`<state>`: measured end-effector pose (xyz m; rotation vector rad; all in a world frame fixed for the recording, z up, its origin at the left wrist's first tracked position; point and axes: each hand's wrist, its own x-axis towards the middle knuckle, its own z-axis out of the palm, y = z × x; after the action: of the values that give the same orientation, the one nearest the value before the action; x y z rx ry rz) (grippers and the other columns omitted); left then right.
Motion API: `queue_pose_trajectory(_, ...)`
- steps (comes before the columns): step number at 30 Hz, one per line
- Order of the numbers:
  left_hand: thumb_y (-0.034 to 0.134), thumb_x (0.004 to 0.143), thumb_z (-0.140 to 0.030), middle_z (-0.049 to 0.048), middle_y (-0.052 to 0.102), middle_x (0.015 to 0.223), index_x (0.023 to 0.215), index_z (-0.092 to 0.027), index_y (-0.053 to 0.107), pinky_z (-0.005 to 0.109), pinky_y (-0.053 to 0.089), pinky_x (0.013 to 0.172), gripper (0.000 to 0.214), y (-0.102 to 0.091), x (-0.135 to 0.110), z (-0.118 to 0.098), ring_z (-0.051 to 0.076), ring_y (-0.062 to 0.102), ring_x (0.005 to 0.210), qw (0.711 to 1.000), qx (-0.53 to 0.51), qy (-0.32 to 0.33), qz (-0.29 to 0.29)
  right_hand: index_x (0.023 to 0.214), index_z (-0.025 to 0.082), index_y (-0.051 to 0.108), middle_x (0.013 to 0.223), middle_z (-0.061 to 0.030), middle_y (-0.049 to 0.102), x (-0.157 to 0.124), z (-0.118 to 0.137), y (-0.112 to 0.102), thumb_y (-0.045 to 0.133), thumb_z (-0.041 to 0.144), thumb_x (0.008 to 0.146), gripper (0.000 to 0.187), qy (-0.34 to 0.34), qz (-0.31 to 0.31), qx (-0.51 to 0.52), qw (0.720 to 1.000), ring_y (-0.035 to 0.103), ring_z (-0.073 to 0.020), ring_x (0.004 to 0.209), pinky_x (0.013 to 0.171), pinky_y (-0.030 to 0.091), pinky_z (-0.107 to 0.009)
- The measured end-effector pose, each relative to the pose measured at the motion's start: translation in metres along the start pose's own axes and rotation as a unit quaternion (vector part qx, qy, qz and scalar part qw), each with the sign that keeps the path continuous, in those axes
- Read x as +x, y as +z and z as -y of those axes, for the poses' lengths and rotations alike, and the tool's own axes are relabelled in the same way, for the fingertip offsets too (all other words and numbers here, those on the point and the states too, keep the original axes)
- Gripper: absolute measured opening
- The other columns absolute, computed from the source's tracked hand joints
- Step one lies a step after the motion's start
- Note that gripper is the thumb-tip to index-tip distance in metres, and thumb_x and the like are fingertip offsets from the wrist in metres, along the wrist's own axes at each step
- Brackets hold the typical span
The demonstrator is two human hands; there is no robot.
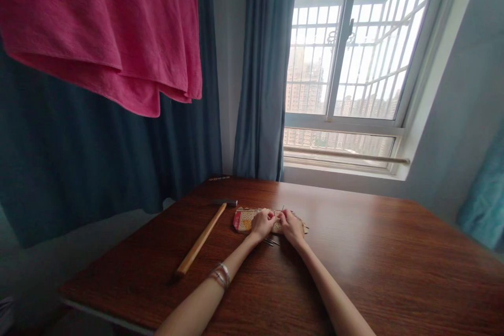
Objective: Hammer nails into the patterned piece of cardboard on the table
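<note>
A long, flat piece with rounded ends, shaped like a shoe insole (246, 219), lies on the table in front of me. It is pale with dark dots, a pink end and a yellow patch. My left hand (262, 224) rests over its middle, fingertips pinched together. Close beside it, my right hand (292, 227) is closed too, its fingers bent at the piece's right half. What either pinch holds is too small to make out. A thin needle-like tip (283, 207) shows just above my right fingers. Several thin metal rods (271, 242) lie below my hands.
A hammer (205, 236) with a wooden handle lies left of my hands on the brown wooden table (378, 262). A row of small pale objects (219, 178) sits at the far corner. A pink towel (118, 26) hangs at upper left, before blue curtains (262, 73).
</note>
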<state>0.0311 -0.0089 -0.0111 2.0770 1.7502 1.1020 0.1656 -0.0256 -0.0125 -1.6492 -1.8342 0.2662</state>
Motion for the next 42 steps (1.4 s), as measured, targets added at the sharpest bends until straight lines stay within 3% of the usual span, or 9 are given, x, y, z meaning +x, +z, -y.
queue_pose_trajectory(6, 0.055, 0.075, -0.023, 0.0043, 0.063, 0.071, 0.081, -0.011, 0.061, 0.017, 0.042, 0.045, 0.015, -0.01, 0.014, 0.003, 0.01, 0.058, 0.056, 0.976, -0.186, -0.109, 0.015, 0.107, 0.017, 0.054, 0.105, -0.0058, 0.058, -0.003, 0.001, -0.003, 0.048, 0.032, 0.085, 0.027, -0.024, 0.016, 0.02, 0.999, 0.058, -0.0164, 0.086, 0.075, 0.049, -0.037)
queue_pose_trajectory(10, 0.057, 0.072, -0.022, 0.0034, 0.062, 0.063, 0.078, -0.01, 0.062, 0.014, 0.039, 0.037, 0.014, -0.04, 0.015, 0.007, 0.009, 0.055, 0.048, 0.965, -0.179, -0.171, 0.082, 0.107, 0.017, 0.054, 0.106, -0.0059, 0.058, -0.006, 0.003, -0.014, 0.048, 0.032, 0.085, 0.027, -0.075, 0.069, 0.034, 0.994, 0.057, -0.0171, 0.089, 0.076, 0.048, -0.038)
queue_pose_trajectory(15, 0.056, 0.063, -0.019, 0.0038, 0.062, 0.059, 0.062, -0.011, 0.061, 0.017, 0.042, 0.038, 0.01, -0.088, 0.006, 0.024, 0.012, 0.057, 0.048, 0.936, -0.069, -0.14, 0.316, 0.101, 0.014, 0.056, 0.098, -0.0043, 0.06, -0.008, 0.0, -0.033, 0.051, 0.031, 0.084, 0.024, -0.137, 0.226, 0.026, 0.964, 0.059, -0.0153, 0.081, 0.069, 0.051, -0.034)
queue_pose_trajectory(17, 0.057, 0.059, -0.017, 0.0045, 0.063, 0.059, 0.058, -0.011, 0.06, 0.02, 0.043, 0.038, 0.007, -0.103, 0.002, 0.031, 0.014, 0.058, 0.047, 0.895, -0.021, -0.137, 0.425, 0.099, 0.014, 0.057, 0.093, -0.0031, 0.061, -0.01, -0.002, -0.035, 0.051, 0.031, 0.084, 0.024, -0.149, 0.286, 0.015, 0.947, 0.06, -0.0133, 0.074, 0.064, 0.051, -0.031)
queue_pose_trajectory(20, 0.058, 0.056, -0.017, 0.0041, 0.06, 0.053, 0.053, -0.012, 0.056, 0.024, 0.045, 0.039, 0.006, -0.118, -0.003, 0.036, 0.016, 0.057, 0.045, 0.849, 0.048, -0.148, 0.505, 0.098, 0.015, 0.058, 0.096, -0.0035, 0.061, -0.016, 0.002, -0.032, 0.051, 0.031, 0.084, 0.022, -0.159, 0.303, -0.003, 0.94, 0.059, -0.0141, 0.078, 0.067, 0.051, -0.031)
queue_pose_trajectory(23, 0.058, 0.057, -0.019, 0.0027, 0.058, 0.05, 0.052, -0.012, 0.054, 0.024, 0.044, 0.04, 0.009, -0.123, -0.01, 0.038, 0.015, 0.055, 0.041, 0.851, 0.089, -0.144, 0.498, 0.1, 0.018, 0.058, 0.104, -0.0045, 0.059, -0.025, 0.014, -0.022, 0.05, 0.031, 0.084, 0.022, -0.175, 0.263, -0.011, 0.949, 0.058, -0.0161, 0.086, 0.074, 0.049, -0.035)
queue_pose_trajectory(29, 0.05, 0.061, -0.023, 0.0008, 0.054, 0.046, 0.057, -0.013, 0.056, 0.022, 0.04, 0.038, 0.012, -0.111, -0.022, 0.041, 0.012, 0.049, 0.036, 0.903, 0.127, -0.103, 0.398, 0.101, 0.015, 0.056, 0.102, -0.0051, 0.059, -0.047, 0.05, -0.003, 0.05, 0.03, 0.084, 0.023, -0.222, 0.152, 0.031, 0.963, 0.057, -0.0174, 0.089, 0.077, 0.047, -0.039)
queue_pose_trajectory(33, 0.047, 0.064, -0.025, 0.0002, 0.054, 0.048, 0.069, -0.013, 0.058, 0.02, 0.037, 0.036, 0.017, -0.102, -0.027, 0.045, 0.01, 0.047, 0.035, 0.928, 0.09, -0.089, 0.35, 0.098, 0.02, 0.059, 0.1, -0.0037, 0.06, -0.059, 0.067, 0.0, 0.052, 0.019, 0.081, 0.019, -0.275, 0.117, 0.087, 0.95, 0.056, -0.0157, 0.094, 0.082, 0.045, -0.03)
queue_pose_trajectory(42, 0.052, 0.061, -0.025, 0.0013, 0.061, 0.061, 0.068, -0.014, 0.063, 0.02, 0.04, 0.056, 0.017, -0.108, -0.011, 0.047, 0.013, 0.057, 0.058, 0.954, 0.123, -0.036, 0.27, 0.101, 0.022, 0.057, 0.092, -0.0038, 0.061, -0.052, 0.058, -0.003, 0.038, 0.01, 0.083, 0.029, -0.259, 0.022, 0.104, 0.96, 0.056, -0.0148, 0.084, 0.075, 0.044, -0.025)
